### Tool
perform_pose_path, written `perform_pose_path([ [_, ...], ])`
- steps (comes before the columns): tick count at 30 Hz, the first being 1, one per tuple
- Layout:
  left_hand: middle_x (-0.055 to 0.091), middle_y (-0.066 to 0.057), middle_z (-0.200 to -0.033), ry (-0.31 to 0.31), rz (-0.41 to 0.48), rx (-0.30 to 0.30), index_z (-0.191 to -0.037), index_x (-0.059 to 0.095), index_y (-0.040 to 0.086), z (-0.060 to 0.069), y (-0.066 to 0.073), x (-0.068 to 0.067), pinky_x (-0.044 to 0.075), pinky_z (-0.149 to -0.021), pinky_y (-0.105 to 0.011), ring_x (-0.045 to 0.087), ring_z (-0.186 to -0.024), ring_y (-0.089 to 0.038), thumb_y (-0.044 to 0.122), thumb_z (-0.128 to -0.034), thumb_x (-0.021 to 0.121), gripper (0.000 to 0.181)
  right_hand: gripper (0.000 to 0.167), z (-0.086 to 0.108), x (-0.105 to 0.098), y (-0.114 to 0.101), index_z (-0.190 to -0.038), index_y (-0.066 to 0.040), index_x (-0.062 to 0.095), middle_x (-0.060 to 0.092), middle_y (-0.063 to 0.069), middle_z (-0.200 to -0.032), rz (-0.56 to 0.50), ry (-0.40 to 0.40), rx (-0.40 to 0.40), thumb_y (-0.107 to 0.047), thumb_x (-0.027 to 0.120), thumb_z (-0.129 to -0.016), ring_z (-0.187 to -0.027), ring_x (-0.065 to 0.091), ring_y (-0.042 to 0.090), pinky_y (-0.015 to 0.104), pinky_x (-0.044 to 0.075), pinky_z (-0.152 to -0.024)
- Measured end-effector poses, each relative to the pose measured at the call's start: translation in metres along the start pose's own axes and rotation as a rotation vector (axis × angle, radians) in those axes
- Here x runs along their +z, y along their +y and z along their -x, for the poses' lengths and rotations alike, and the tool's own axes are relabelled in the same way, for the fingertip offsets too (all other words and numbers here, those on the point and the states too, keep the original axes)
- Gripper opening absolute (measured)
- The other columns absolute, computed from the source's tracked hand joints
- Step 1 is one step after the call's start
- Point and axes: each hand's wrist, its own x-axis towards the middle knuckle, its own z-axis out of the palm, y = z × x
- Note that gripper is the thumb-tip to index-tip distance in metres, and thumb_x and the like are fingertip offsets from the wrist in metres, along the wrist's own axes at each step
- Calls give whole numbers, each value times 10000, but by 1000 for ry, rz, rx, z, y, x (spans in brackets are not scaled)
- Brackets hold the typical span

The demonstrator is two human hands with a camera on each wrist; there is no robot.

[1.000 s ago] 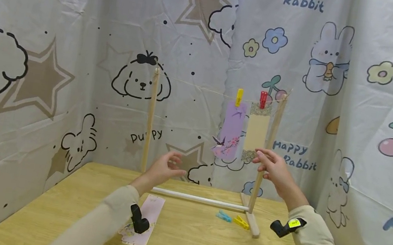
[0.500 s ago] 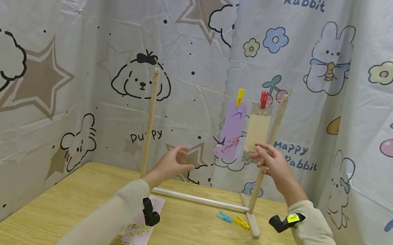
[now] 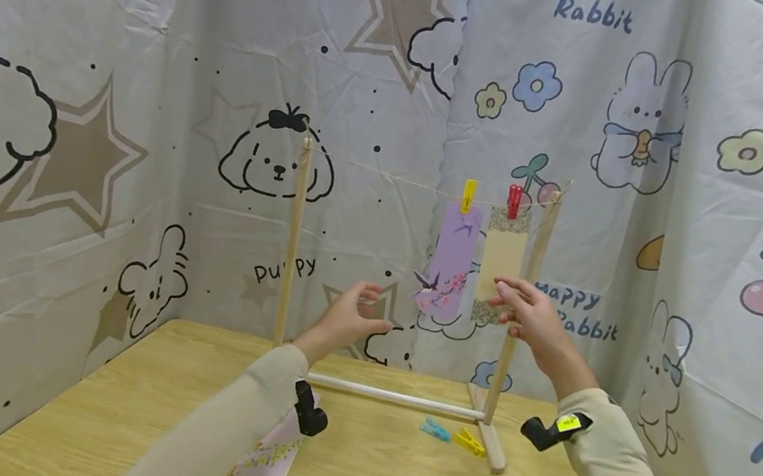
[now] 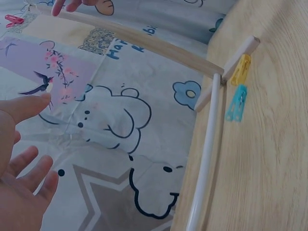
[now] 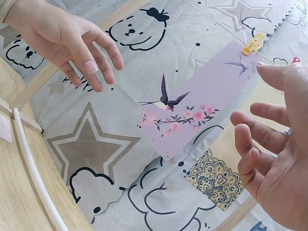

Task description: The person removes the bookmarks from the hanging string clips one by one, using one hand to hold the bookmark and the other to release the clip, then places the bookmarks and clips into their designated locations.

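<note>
My left hand [image 3: 344, 316] hovers left of the hanging bookmarks, fingers loosely bent and holding nothing. My right hand [image 3: 536, 325] is in front of the lower part of the cream bookmark [image 3: 502, 255], also with nothing in it; whether it touches the card I cannot tell. A red clothespin [image 3: 514, 201] fixes that bookmark to a string. Beside it hangs a purple bookmark [image 5: 207, 101] with swallows and pink blossoms, clipped by a yellow clothespin [image 3: 469, 197]. A pink bookmark [image 3: 269, 462] with yellow flowers lies on the table, partly hidden by my left forearm.
The string [image 3: 390, 174] spans two wooden posts, left post [image 3: 293, 242] and right post [image 3: 537, 252]. A white rod [image 3: 396, 396] joins their feet. A blue clothespin [image 3: 435, 429] and another yellow clothespin [image 3: 470, 442] lie on the table [image 3: 378, 473]. Printed curtains surround it.
My left hand has moved right and a little upward, closer to the purple bookmark. My right hand has risen slightly. The hanging bookmarks stay on the string.
</note>
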Motion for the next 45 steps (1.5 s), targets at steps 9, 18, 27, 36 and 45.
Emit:
perform_pose_path([
  [9, 510, -180, -1442, 19, 50, -6, -1453, 495, 89, -9, 3, 7, 453, -1046, -531, 494, -1350, -394, 191, -877, 860, 690, 615, -7, 0, -1, -1509, 3, 453, 641, 125, -1148, 11, 0, -6, -426, 548, -1079, -809, 589, 136, 231, 476, -626],
  [18, 462, -193, -1507, -7, 73, -25, -1500, 444, 55, -16, -2, 20, 429, -1067, -549, 454, -1390, -398, 186, -890, 850, 744, 593, -7, 2, -4, -1502, 22, 451, 642, 64, -1082, -20, 2, 6, -392, 542, -1088, -800, 601, 132, 213, 468, -601],
  [27, 440, -187, -1548, -10, 111, 6, -1530, 413, 64, -26, -4, 36, 434, -1059, -560, 430, -1394, -435, 178, -888, 851, 786, 591, -14, 1, -14, -1510, 14, 445, 639, 57, -1094, -3, 7, -23, -398, 524, -1093, -821, 595, 151, 237, 474, -621],
  [36, 474, -212, -1518, 38, 204, 12, -1488, 462, 31, -34, -6, 51, 431, -1072, -529, 445, -1383, -456, 100, -871, 849, 732, 599, -24, 3, -25, -1521, -12, 452, 630, 91, -1127, 18, 13, -28, -417, 531, -1087, -832, 567, 132, 248, 476, -647],
  [45, 454, -195, -1540, 48, 270, -5, -1513, 437, 30, -40, -8, 58, 421, -1085, -525, 420, -1409, -436, 91, -905, 819, 721, 587, -35, 8, -32, -1496, 12, 468, 643, 54, -1067, -40, 59, -58, -403, 533, -1087, -778, 561, 115, 211, 463, -610],
])
